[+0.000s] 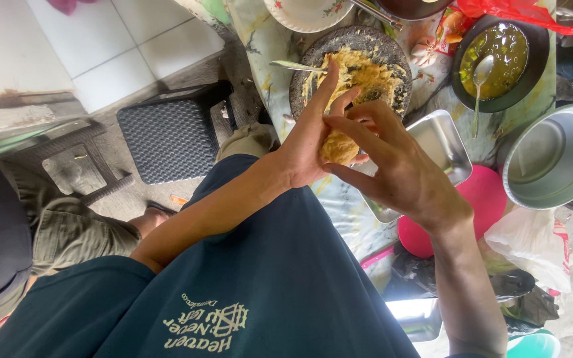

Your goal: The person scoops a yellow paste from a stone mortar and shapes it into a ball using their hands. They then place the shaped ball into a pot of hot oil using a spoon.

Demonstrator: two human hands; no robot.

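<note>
Cloth-covered bench (266,40) carries a stone mortar (392,46) of yellow paste, a steel tray (442,142) and a dark bowl (532,66) near its edge. Above the tray, left hand (310,142), fingers extended, cradles a lumpy yellow dough ball (338,147); right hand (399,166) curls fingers around it.

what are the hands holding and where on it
A lump of yellow paste sits in the palm of the left hand; the right hand presses its fingertips on the lump's upper right side. Neither hand holds anything else.
</note>
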